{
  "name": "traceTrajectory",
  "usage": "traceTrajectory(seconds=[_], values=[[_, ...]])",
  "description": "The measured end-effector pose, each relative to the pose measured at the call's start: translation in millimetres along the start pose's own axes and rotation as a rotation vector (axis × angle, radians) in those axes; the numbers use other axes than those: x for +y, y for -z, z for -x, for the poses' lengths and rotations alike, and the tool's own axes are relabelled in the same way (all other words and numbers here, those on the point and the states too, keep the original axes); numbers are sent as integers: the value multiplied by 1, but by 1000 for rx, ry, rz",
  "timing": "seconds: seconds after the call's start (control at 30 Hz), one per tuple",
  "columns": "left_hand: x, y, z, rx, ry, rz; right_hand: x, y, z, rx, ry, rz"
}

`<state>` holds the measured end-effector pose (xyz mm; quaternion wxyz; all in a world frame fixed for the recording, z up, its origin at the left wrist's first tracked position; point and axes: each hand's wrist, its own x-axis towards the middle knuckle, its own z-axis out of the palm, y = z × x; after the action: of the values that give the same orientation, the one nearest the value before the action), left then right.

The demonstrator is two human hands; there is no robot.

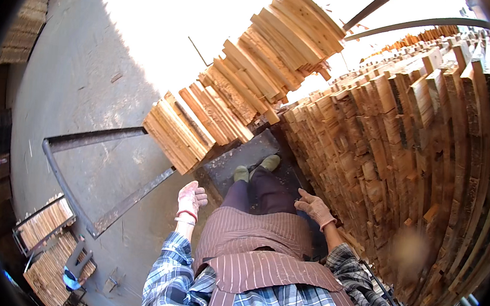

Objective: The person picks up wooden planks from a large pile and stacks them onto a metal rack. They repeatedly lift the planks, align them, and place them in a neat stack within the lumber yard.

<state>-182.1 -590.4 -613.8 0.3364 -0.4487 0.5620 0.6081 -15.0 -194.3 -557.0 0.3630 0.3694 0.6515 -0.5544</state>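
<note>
Single view, head-worn wide fisheye, left one of the pair. Looks steeply down from above the wearer's chest: apron (255,235) large and near at lower centre, shoes (270,162) further off around mid-frame. Both hands, left (190,198) and right (312,206), sit either side of centre at middling range. Coverage runs out to floor (87,87) at upper left and stacked timber (397,149) at right. Edges bow toward the black rim; upper centre is blown out.
</note>
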Motion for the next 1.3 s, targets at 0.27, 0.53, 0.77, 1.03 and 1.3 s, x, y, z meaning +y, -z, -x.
traceTrajectory(seconds=[0.27,0.53,0.77,1.03,1.3], values=[[55,-164,-18,-496,-53,163,-15,36,-52,61,7,-293],[95,-280,-33,-531,47,140,-65,36,-108,-7,26,-514],[166,-262,-146,-719,217,74,-142,11,-202,84,64,-823],[327,-290,-225,-725,133,-58,-244,41,-311,127,148,-1463],[364,-470,-261,-730,26,-158,-244,187,-446,403,436,-1770]])
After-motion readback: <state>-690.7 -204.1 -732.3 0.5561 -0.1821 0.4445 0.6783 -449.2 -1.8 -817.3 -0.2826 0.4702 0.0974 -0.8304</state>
